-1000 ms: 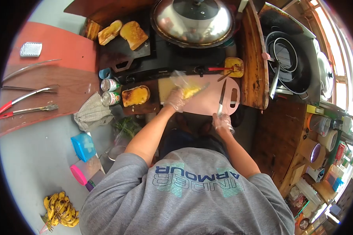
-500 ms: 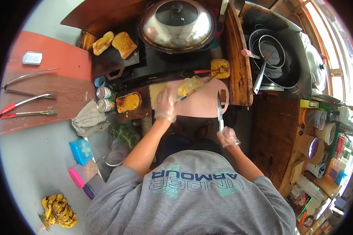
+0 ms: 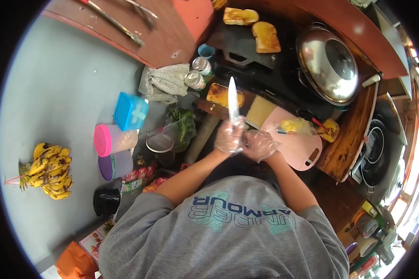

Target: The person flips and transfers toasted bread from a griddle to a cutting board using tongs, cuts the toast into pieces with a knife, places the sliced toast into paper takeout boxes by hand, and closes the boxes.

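A knife (image 3: 233, 96) stands out from my gloved left hand (image 3: 229, 136), its blade pointing away from me. My left fingers are closed around its handle. Against that hand rests my gloved right hand (image 3: 260, 144); its fingers are partly hidden, and I cannot tell whether they touch the handle. To the right, a yellow block in a plastic wrapper (image 3: 294, 125) lies on the pink cutting board (image 3: 298, 149). A browned bread slice (image 3: 221, 94) sits on a wooden board just beyond the knife. The yellow tub (image 3: 330, 132) is at the cutting board's far right edge.
Two toasted slices (image 3: 266, 38) lie on the black griddle. The stove also carries a large pan with a domed lid (image 3: 328, 69). Cans (image 3: 194, 80), a cloth (image 3: 167, 83), leafy greens (image 3: 182, 125) and a strainer (image 3: 160, 143) stand left. Bananas (image 3: 51, 171) rest farther left.
My view has turned to the left. The knife has gone from my right hand into my left, and both hands have come together in front of me. My left hand has left the cutting board.
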